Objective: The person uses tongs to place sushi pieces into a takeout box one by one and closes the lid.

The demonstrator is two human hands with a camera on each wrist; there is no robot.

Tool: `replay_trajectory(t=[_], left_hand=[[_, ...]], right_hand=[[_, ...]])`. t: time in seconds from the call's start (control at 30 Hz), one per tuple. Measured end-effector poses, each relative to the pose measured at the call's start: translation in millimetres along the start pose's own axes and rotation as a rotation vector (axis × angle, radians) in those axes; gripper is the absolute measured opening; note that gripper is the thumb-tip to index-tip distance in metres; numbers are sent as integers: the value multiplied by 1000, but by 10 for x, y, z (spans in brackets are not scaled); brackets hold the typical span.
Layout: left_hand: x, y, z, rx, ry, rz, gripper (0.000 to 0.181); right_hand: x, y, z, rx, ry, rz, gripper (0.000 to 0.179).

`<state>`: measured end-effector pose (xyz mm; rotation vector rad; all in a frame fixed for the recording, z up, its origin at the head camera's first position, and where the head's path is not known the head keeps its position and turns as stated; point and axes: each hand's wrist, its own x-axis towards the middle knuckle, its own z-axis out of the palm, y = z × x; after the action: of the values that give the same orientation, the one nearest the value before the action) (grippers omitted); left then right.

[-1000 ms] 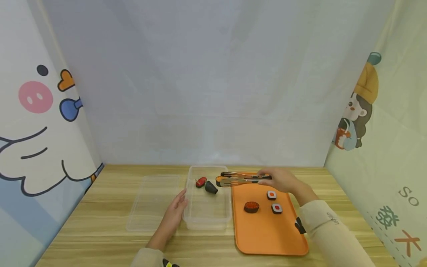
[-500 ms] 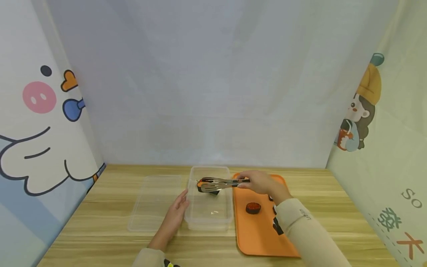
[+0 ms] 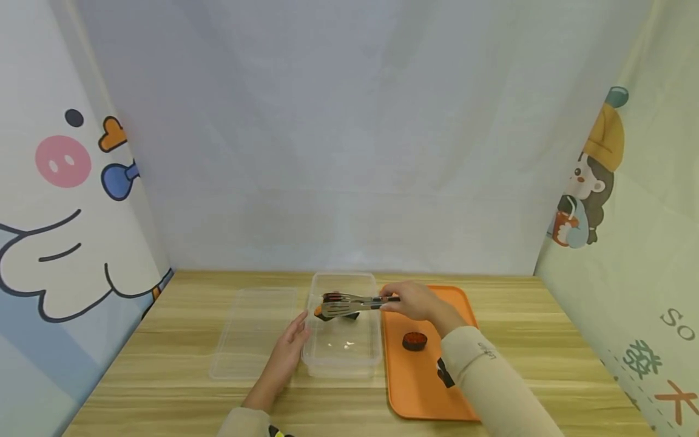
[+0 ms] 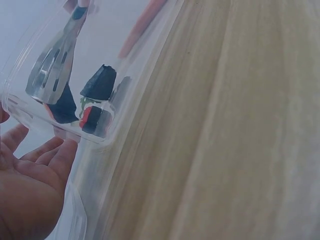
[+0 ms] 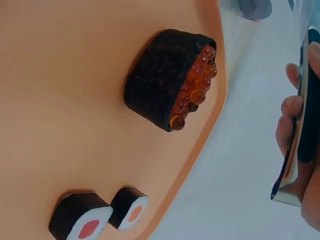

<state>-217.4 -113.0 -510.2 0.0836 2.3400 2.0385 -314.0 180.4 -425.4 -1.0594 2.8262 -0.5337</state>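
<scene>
My right hand (image 3: 417,301) grips metal slotted tongs (image 3: 357,304), which reach left over a clear plastic container (image 3: 341,362). At their tips is a toy sushi piece (image 3: 322,314), dark-wrapped with an orange end. Through the container wall in the left wrist view show a black cone-shaped piece (image 4: 100,82) and a dark piece with red (image 4: 94,120), close by the tongs' slotted head (image 4: 50,75). My left hand (image 3: 286,352) touches the container's left side with fingers extended. An orange tray (image 3: 417,394) bears a roe sushi (image 3: 415,341) under my right forearm.
A clear lid (image 3: 252,334) lies on the wood-grain table left of the container. Two small maki, a red-centred roll (image 5: 82,217) and an orange-centred roll (image 5: 130,207), sit on the tray, hidden behind my sleeve in the head view. Printed cloth hangs around the table.
My right hand has carried the tongs and the orange-ended piece leftward from the tray's far edge into place over the container, lowering slightly. The left hand stays at the container's side.
</scene>
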Motion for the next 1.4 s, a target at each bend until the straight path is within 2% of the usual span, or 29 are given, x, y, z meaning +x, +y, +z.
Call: replay_trajectory(t=[0.2, 0.4, 0.67, 1.03, 1.4], left_hand=[[-12, 13, -7, 2, 0, 5, 52], [-6, 4, -23, 0, -3, -12, 52], [-19, -3, -29, -22, 12, 4, 53], [-41, 16, -32, -21, 7, 21, 53], [-35, 6, -21, -17, 7, 14, 53]], right_hand=[[27, -71, -8, 9, -27, 30, 24], [30, -129, -88, -17, -69, 108, 27], [-67, -117, -257, -39, -53, 86, 31], [-344, 56, -460, -19, -7, 122, 33], [-806, 366, -618, -53, 46, 144, 35]])
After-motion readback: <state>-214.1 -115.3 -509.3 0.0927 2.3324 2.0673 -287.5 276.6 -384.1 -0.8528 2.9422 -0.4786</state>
